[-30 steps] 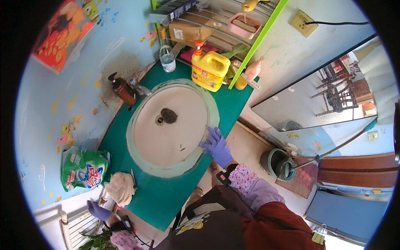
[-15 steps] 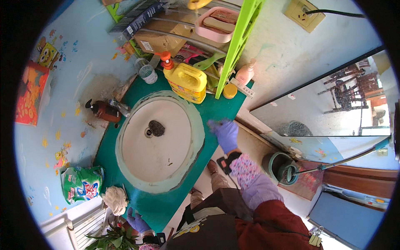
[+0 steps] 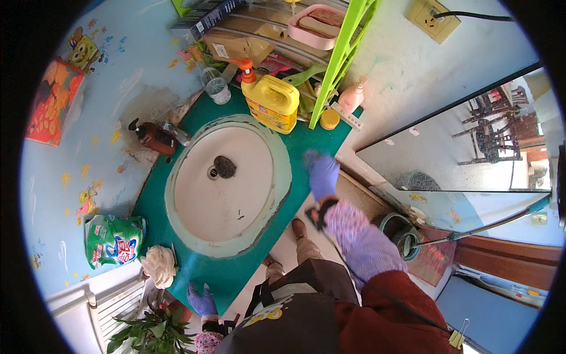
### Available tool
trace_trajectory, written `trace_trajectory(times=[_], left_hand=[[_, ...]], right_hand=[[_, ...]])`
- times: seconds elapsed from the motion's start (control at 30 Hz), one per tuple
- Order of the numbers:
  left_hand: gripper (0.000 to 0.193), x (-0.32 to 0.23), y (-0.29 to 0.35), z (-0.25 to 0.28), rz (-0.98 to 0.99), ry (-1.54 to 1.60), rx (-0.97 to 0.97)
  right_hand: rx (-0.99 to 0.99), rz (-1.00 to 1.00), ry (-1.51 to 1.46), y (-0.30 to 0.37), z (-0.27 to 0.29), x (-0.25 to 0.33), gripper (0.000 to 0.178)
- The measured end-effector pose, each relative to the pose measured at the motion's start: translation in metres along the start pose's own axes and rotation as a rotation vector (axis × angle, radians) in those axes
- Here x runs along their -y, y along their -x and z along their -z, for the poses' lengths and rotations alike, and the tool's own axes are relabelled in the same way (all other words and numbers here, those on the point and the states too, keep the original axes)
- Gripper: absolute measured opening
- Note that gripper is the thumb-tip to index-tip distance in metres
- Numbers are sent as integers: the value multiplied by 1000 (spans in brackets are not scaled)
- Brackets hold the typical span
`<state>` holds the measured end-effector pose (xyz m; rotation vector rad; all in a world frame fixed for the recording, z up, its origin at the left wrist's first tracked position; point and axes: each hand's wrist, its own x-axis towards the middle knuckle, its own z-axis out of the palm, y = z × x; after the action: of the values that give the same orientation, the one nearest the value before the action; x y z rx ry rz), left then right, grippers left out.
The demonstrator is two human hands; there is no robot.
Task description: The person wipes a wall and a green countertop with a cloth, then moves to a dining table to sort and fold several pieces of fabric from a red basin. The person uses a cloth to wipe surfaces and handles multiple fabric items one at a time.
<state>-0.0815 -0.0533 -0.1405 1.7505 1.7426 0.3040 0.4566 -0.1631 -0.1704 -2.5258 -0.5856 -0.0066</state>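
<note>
The right forearm slants up and leftward from the lower right, through a dark red sleeve, a striped lavender layer and a floral cuff, and ends in the purple-gloved right hand at the right edge of the green surface. The left arm shows only a short floral cuff and a dark wrist strap at the lower edge, its purple-gloved left hand at the surface's near corner, fingers pointing up.

Printing covers the green bag in red, white and blue, and a label fronts the yellow jug. The cardboard box bears a small white label, the clear bottle a pale one.

The right hand's fingertips are blurred — how far they spread, and whether they touch the surface, I cannot tell. The left hand looks empty, thumb and fingers moderately apart; contact with the surface is unclear. Between them, the dark scrubbing pad lies in the white basin, just beside the drain — well apart from both hands.
</note>
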Motion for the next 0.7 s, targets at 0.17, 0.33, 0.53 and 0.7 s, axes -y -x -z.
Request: trace_trajectory(times=[0.17,0.33,0.53,0.7], left_hand=[[86,23,17,8,-19,-489,64],[92,40,24,6,22,-618,98],[95,54,21,-1,29,-693,139],[101,59,16,-1,63,-766,177]], right_hand=[[295,389,-84,41,16,-8,18],[34,-14,135,-52,-13,-9,17],[-137,379,482,-21,-32,34,17],[307,551,-136,-8,7,-13,19]])
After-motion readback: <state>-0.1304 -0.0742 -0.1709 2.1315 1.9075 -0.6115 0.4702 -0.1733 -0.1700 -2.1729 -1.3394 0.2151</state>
